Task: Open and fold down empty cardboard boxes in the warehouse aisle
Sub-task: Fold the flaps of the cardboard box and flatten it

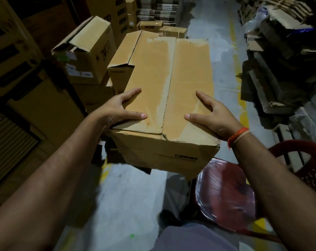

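A long brown cardboard box (171, 78) lies lengthwise in front of me, its two top flaps closed along a torn centre seam with tape residue. My left hand (115, 109) grips its near left corner, thumb and forefinger spread on the top flap and the other fingers over the side edge. My right hand (213, 116), with an orange thread on the wrist, grips the near right edge the same way. The box's near end is dented at the right corner. Whether the box rests on anything underneath is hidden.
Stacked cartons (88, 51), some with loose flaps, crowd the left side against dark shelving. A tall heap of flattened cardboard (280, 69) fills the right. A red plastic chair (226, 196) stands near my right leg. Grey floor with a yellow line (242, 98) runs ahead.
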